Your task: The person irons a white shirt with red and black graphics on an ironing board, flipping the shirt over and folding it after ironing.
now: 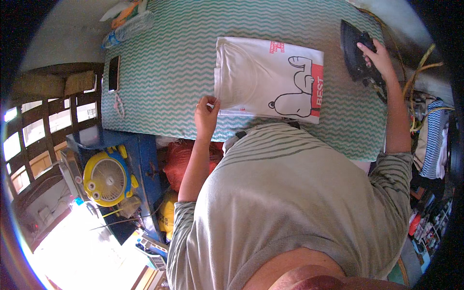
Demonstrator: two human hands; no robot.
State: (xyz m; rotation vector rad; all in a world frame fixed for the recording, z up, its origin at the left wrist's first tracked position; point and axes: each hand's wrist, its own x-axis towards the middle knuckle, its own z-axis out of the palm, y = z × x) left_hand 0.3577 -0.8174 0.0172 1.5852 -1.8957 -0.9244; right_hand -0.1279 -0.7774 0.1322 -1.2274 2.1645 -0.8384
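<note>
A folded white T-shirt (pixel 250 79) lies on a table covered by a green-and-white zigzag cloth (pixel 163 79). It bears a printed cartoon dog and red patches with writing. My left hand (pixel 206 114) pinches the shirt's left edge near its lower corner, between thumb and fingertips. At the far right of the cloth, my right hand (pixel 378 59) grips the handle of a dark clothes iron (pixel 353 54), apart from the shirt. Whether the iron's soleplate touches the cloth I cannot tell.
A smartphone (pixel 114 73) lies on the cloth's left side, with a clear plastic bottle (pixel 132 27) beyond it. Yellowish cables (pixel 417 79) hang at the right edge near folded cloths (pixel 433 137). A yellow-and-blue fan (pixel 108 177) stands by a blue cabinet (pixel 148 163) at lower left.
</note>
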